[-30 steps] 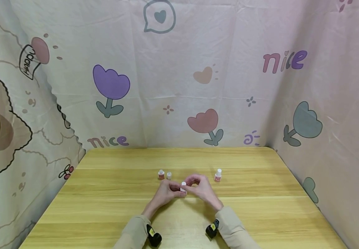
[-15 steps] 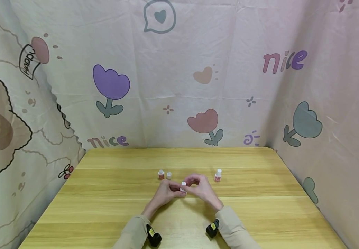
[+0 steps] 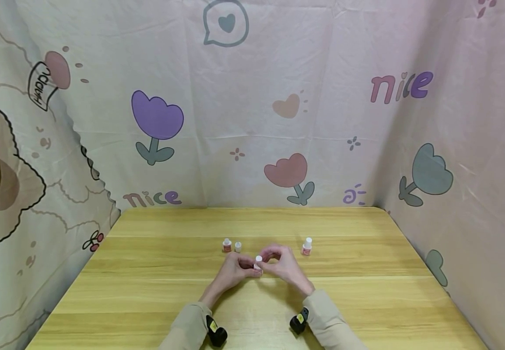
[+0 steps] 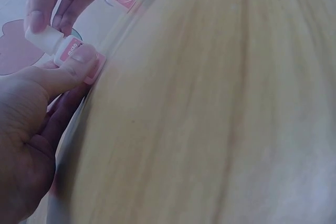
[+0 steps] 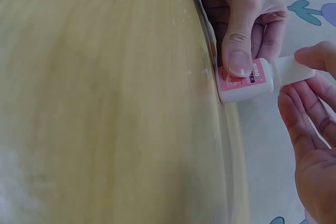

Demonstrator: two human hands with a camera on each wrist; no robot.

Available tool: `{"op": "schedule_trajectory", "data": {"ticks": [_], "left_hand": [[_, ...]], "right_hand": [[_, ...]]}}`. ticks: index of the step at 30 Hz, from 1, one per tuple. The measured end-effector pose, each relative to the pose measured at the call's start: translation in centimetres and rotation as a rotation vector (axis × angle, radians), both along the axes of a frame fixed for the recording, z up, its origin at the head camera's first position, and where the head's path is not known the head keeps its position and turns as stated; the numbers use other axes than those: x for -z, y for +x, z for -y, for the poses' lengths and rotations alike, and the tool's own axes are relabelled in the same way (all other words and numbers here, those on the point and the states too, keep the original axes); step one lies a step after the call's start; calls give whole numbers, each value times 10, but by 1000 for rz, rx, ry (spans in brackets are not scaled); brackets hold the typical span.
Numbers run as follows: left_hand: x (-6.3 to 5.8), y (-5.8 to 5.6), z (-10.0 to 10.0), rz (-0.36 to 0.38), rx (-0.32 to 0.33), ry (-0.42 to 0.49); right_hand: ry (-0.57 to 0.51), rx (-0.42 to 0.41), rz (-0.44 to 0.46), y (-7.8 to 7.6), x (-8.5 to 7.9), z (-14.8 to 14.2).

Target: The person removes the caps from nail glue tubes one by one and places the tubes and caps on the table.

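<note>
A small white bottle (image 5: 247, 92) with a pink label stands upright on the table between both hands. My left hand (image 3: 233, 271) grips its lower body, the thumb lying across the label. The right hand (image 3: 285, 265) pinches the tall white cap (image 5: 291, 70) at the top between thumb and fingers. The cap sits on the bottle's neck; how tightly, I cannot tell. Beyond the left hand is a similar bottle (image 3: 227, 247) with a shorter white top, and a loose white cap (image 3: 238, 247) beside it.
Another capped bottle (image 3: 307, 246) with a pink label stands beyond my right hand. The wooden table (image 3: 147, 291) reaches back to a printed cloth (image 3: 235, 170), which also hangs along both sides. Black wrist cameras sit on both sleeves.
</note>
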State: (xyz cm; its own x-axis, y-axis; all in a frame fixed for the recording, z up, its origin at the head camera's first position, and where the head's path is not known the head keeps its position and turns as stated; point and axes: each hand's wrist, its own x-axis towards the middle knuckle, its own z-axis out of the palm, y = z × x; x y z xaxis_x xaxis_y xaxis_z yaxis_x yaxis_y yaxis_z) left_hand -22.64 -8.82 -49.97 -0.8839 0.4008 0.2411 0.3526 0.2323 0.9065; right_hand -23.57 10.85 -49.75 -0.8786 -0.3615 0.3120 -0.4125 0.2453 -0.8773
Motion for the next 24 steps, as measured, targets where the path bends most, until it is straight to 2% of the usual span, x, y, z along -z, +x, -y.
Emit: {"op": "schedule_trajectory", "data": {"ticks": [3, 10, 24], "left_hand": [[-1, 1, 0, 3, 3, 3], [0, 0, 1, -2, 11, 2], [1, 0, -1, 14, -6, -4]], "right_hand": [[-1, -5, 11, 1, 0, 0], [41, 48, 84, 1, -2, 0], [38, 8, 48, 3, -2, 1]]}}
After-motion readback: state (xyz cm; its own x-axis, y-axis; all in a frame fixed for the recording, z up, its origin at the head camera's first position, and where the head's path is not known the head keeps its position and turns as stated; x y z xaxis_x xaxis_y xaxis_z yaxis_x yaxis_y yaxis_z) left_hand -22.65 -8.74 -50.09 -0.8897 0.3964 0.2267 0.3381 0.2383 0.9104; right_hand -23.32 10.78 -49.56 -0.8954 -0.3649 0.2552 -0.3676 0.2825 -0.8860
